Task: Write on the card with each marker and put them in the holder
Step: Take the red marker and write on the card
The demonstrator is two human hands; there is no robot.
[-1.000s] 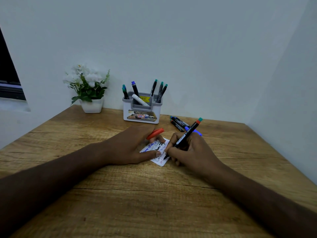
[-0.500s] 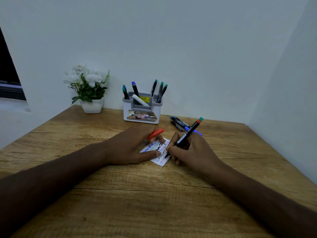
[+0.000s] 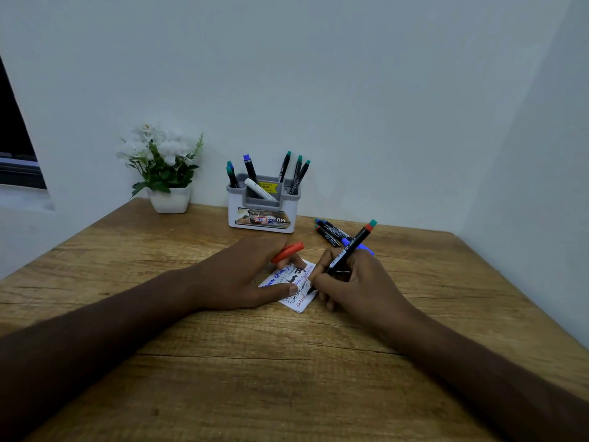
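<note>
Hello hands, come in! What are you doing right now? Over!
Right hand writing with marker on card. Left hand pins card, holds red cap. Path to holder open. Over.

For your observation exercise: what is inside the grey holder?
The holder contains six upright dark markers and one white marker lying slanted. Its walls hide their lower ends.
</note>
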